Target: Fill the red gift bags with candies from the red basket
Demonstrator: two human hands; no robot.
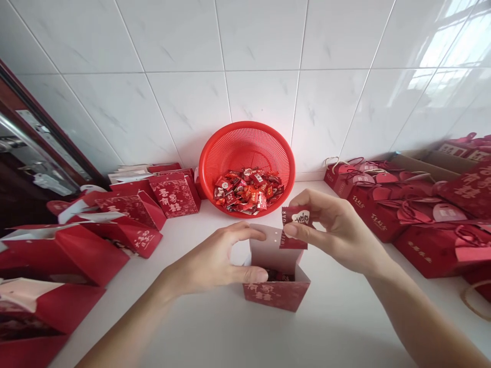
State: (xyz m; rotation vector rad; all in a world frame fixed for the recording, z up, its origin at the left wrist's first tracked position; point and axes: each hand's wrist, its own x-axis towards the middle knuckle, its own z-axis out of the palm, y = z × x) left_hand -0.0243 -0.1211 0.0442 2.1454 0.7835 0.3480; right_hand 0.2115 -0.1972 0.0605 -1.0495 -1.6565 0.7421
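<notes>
A small red paper gift box [274, 295] with white lettering stands on the white tabletop in front of me, its lid raised and its top uncovered. My left hand [215, 255] grips it from the left, thumb over the front rim and fingers at the raised back panel. Dark wrapped pieces show inside, too shadowed to make out fully. Above the box's right side, my right hand [339, 230] pinches a red candy packet [290, 214] with a pale printed patch between thumb and fingers.
A red plastic basket [247, 128] holding wrapped candies [249, 191] leans toward me by the tiled wall. Uncovered red boxes [130, 207] line the left side. On the right are rows of closed red boxes [368, 204] with handles, beside a cardboard carton [418, 166].
</notes>
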